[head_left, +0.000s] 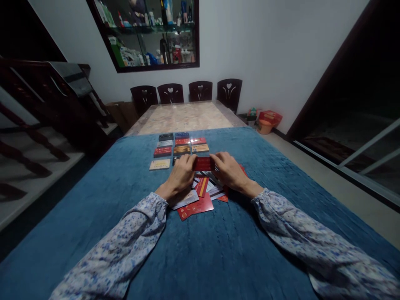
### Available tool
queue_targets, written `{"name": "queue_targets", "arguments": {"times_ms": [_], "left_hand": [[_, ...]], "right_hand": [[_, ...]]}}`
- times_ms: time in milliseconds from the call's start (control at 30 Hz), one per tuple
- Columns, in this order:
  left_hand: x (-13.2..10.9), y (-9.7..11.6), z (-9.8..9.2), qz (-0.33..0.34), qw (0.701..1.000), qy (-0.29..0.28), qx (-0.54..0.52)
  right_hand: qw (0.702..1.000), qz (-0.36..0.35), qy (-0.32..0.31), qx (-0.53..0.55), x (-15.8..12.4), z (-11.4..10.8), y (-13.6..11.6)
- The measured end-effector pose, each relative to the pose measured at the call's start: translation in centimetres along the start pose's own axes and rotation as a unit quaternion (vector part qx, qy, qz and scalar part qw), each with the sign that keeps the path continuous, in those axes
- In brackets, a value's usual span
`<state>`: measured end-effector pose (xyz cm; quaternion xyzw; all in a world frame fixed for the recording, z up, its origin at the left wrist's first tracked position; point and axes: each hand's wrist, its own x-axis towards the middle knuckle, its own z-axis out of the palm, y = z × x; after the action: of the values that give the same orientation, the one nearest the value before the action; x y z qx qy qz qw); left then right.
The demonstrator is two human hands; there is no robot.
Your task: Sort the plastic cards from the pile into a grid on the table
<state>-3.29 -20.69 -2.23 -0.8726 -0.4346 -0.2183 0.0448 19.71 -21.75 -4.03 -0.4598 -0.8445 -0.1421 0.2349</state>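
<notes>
A: Start close up. At the bottom, then?

B: Soft blue cloth [193, 258] and, over it, 2 flowery sleeves [137, 229].

A: And past the sleeves?

B: A messy heap of loose cards [202, 186], red, white and stripy. On the near side of the heap, a shiny red card [198, 206].

A: Now the hands. Full or not?

B: Full. A dark red card [203, 163], pinched at the left end by the left hand [181, 171], and at the right end by the right hand [229, 171].

A: Just 1 card, or more?

B: Can't tell. Maybe a little stack.

A: Turned which way?

B: Long side from left to right, in between the 2 hands, as near to the left as to the right.

A: And just ahead?

B: Neat rows of cards [182, 150]. Straight past the dark red card, and near it, a tan card [200, 148], also long from left to right. Off to the left, a cream card [160, 165].

A: Farther still?

B: Pale table top [184, 120], 4 dark chairs [200, 98], then a cupboard [158, 67] on the wall.
</notes>
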Motion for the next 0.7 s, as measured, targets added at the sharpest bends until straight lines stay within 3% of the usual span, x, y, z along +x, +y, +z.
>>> {"name": "queue_targets", "arguments": {"times_ms": [300, 700], "left_hand": [[0.8, -1.5, -1.6, 0.008, 1.0, 0.001, 0.001], [3.2, -6.7, -2.6, -0.021, 0.999, -0.03, 0.018]], "right_hand": [[0.999, -0.035, -0.028, 0.023, 2.9, -0.7, 0.7], [0.989, -0.076, -0.035, 0.122, 9.8, 2.9, 2.5]]}}
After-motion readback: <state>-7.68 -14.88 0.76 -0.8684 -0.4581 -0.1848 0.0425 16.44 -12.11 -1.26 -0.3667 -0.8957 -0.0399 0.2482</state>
